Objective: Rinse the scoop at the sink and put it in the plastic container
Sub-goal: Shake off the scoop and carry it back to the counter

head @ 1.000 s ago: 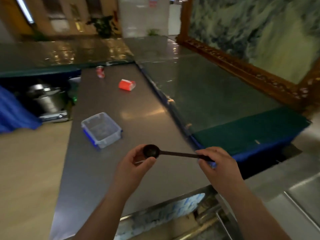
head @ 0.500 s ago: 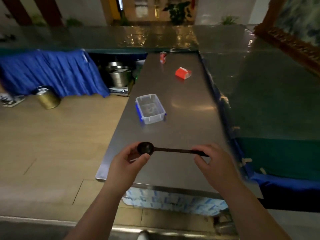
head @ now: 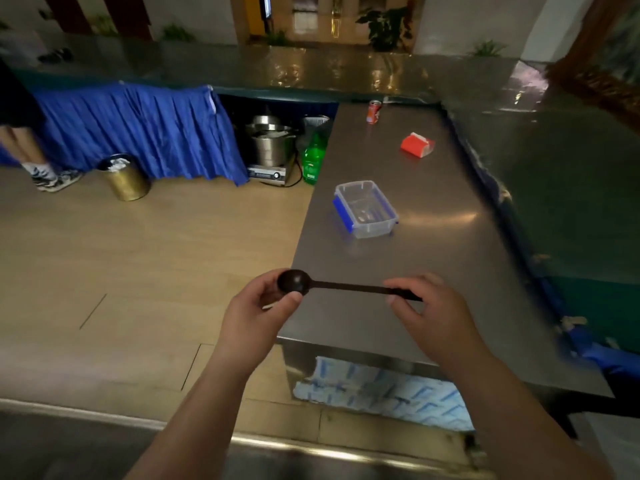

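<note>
I hold a dark brown scoop point(head: 346, 286) level in front of me with both hands. My left hand point(head: 254, 315) pinches its round bowl, and my right hand point(head: 434, 315) grips the far end of its thin handle. The scoop hovers over the near end of a steel counter point(head: 433, 265). Farther along that counter sits the clear plastic container point(head: 365, 209) with blue clips, open with no lid on it. A metal rim point(head: 311, 448) that may be the sink's edge runs along the bottom of the view.
A red carton point(head: 417, 144) and a red can point(head: 373, 111) lie farther back on the counter. On the floor to the left are a green bottle point(head: 313, 157), steel pots point(head: 272, 143) on a cooker, a brass bin point(head: 126, 178), a blue skirted table point(head: 138, 133) and a person's legs point(head: 38, 161).
My view has swung left and pulled back: the counter and container slid right and the wooden floor came into sight. Both hands keep the same hold on the scoop.
</note>
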